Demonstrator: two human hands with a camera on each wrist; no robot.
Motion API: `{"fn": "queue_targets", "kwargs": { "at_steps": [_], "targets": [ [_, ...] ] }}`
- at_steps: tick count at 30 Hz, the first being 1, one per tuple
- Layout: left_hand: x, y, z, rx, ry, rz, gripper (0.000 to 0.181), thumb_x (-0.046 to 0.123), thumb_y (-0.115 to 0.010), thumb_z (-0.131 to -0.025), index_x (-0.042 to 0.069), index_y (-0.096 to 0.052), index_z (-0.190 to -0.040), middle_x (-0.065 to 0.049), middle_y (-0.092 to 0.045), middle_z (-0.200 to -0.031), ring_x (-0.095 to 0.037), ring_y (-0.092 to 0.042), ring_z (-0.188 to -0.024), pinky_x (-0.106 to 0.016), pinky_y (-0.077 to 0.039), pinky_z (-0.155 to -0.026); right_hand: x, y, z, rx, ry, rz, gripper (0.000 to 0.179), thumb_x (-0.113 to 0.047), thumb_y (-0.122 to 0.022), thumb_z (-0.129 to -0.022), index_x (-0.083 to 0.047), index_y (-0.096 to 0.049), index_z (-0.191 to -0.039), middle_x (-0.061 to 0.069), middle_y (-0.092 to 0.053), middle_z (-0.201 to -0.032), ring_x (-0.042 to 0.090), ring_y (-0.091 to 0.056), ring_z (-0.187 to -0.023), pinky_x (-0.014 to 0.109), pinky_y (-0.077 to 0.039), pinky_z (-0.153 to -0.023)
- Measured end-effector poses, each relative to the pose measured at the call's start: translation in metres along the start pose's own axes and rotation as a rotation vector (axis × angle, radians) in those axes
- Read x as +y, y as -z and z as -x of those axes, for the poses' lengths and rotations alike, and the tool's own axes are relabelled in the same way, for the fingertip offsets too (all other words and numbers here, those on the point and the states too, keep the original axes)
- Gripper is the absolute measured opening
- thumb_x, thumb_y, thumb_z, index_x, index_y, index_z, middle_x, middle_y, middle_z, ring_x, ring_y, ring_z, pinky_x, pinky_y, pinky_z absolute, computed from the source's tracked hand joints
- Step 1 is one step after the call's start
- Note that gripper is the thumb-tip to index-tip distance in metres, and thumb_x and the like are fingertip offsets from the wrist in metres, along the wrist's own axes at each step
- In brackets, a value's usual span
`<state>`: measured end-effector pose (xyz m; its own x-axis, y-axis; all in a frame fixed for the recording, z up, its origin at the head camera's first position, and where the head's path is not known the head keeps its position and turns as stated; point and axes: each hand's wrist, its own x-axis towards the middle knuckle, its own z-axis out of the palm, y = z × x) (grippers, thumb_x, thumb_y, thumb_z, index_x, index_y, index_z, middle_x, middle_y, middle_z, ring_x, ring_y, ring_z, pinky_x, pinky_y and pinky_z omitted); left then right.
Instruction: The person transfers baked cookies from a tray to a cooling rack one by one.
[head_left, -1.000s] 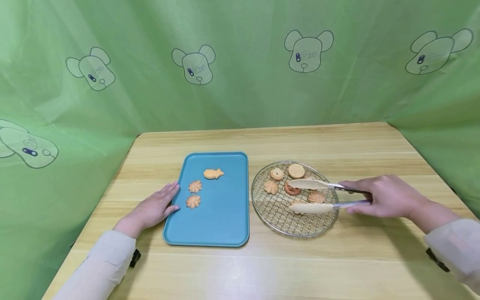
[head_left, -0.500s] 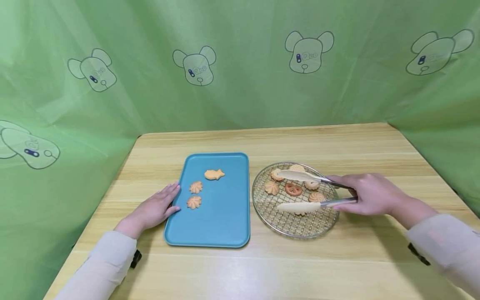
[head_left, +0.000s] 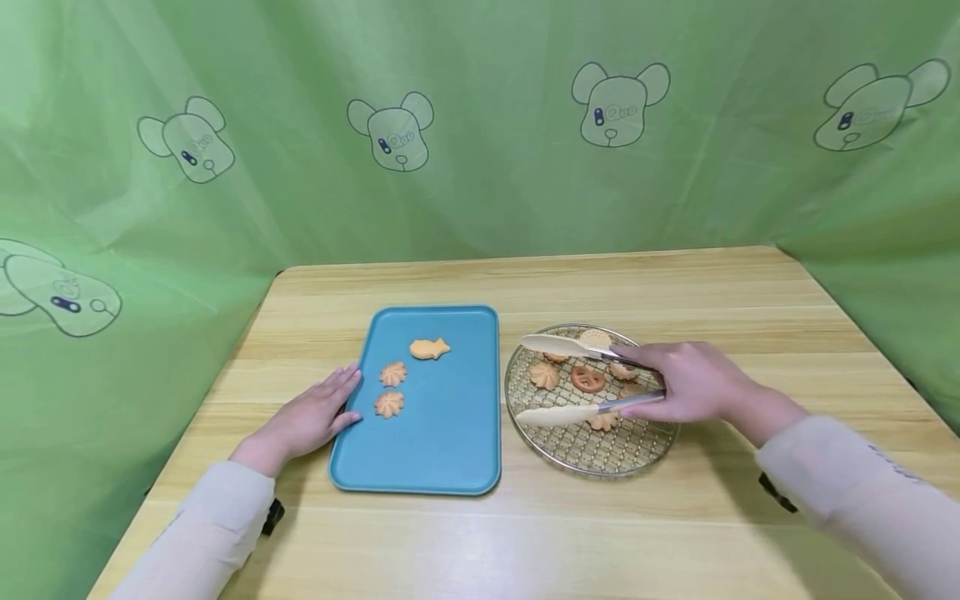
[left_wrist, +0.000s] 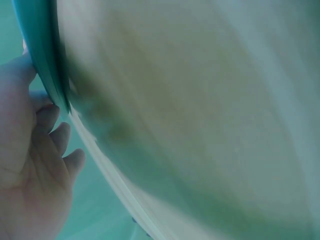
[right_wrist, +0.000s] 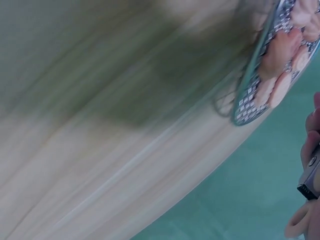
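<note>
My left hand (head_left: 307,417) rests with extended fingers on the left rim of a blue tray (head_left: 450,417). On that tray lie a fish-shaped cookie (head_left: 429,348) and two flower-shaped cookies, one (head_left: 393,374) just behind the other (head_left: 389,405). My right hand (head_left: 693,382) grips a pair of tongs (head_left: 558,415), whose cream tips are spread wide over a round wire rack (head_left: 592,460) with nothing pinched between them. Between the tong arms sit a brown pretzel-shaped cookie (head_left: 588,379) and a flower-shaped cookie (head_left: 544,375). Other cookies on the rack are partly covered by the tongs and hand.
The rack stands just right of the tray on a wooden table (head_left: 480,550). A round dotted cookie (head_left: 596,337) lies near the rack's far edge. Behind the table hangs a green curtain (head_left: 495,200) printed with bear heads.
My right hand has moved left with the spread tongs, from the rack's right side until their tips reach its left edge. My left hand and the cookies have stayed put.
</note>
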<state>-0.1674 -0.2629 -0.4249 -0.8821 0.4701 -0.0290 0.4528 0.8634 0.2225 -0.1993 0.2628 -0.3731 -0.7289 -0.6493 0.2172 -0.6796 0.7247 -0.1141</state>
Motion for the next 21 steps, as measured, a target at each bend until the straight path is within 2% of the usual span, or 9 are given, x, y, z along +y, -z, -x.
{"fn": "queue_targets", "kwargs": {
  "at_steps": [2,8,15,17,21],
  "targets": [
    [0.0,0.0,0.0,0.001,0.0,0.001,0.064,0.029,-0.053,-0.099,-0.006,-0.027,-0.147,-0.021,-0.024,-0.152,-0.039,-0.023,-0.138,-0.052,-0.024,-0.111,-0.004,-0.002,-0.006,-0.005,-0.004,-0.008,0.086,-0.063,-0.073,-0.07,-0.006,-0.057,-0.132,0.017,-0.067,-0.111,0.002,-0.047,-0.053,0.027,-0.047,-0.05],
    [0.0,0.0,0.0,0.0,0.004,0.0,0.064,0.03,-0.052,-0.099,-0.006,-0.027,-0.147,-0.021,-0.024,-0.153,-0.038,-0.023,-0.139,-0.052,-0.024,-0.111,-0.015,-0.009,-0.025,-0.017,-0.036,-0.007,0.09,-0.068,-0.07,-0.07,-0.006,-0.055,-0.134,0.019,-0.066,-0.112,0.008,-0.053,-0.056,0.025,-0.045,-0.048],
    [-0.001,-0.001,0.0,-0.001,0.0,-0.003,0.065,0.03,-0.053,-0.099,-0.006,-0.027,-0.147,-0.021,-0.023,-0.153,-0.039,-0.023,-0.139,-0.052,-0.023,-0.111,-0.029,-0.015,-0.043,-0.053,-0.091,-0.031,0.095,-0.073,-0.066,-0.07,-0.009,-0.051,-0.139,0.009,-0.068,-0.093,0.007,-0.044,-0.05,0.025,-0.041,-0.046],
    [-0.002,-0.001,0.0,-0.005,0.003,-0.001,0.065,0.03,-0.052,-0.099,-0.005,-0.027,-0.147,-0.021,-0.022,-0.153,-0.038,-0.022,-0.139,-0.052,-0.023,-0.111,-0.033,-0.017,-0.048,-0.055,-0.092,-0.028,0.095,-0.073,-0.065,-0.071,-0.009,-0.051,-0.139,0.008,-0.068,-0.093,0.007,-0.044,-0.051,0.026,-0.041,-0.045],
    [-0.003,0.0,0.0,-0.011,0.007,-0.001,0.065,0.031,-0.052,-0.099,-0.005,-0.026,-0.147,-0.02,-0.022,-0.153,-0.038,-0.022,-0.139,-0.052,-0.023,-0.111,-0.041,-0.02,-0.057,-0.056,-0.089,-0.038,0.095,-0.075,-0.064,-0.071,-0.009,-0.052,-0.138,0.001,-0.062,-0.078,0.008,-0.043,-0.049,0.027,-0.04,-0.043]
  ]
}}
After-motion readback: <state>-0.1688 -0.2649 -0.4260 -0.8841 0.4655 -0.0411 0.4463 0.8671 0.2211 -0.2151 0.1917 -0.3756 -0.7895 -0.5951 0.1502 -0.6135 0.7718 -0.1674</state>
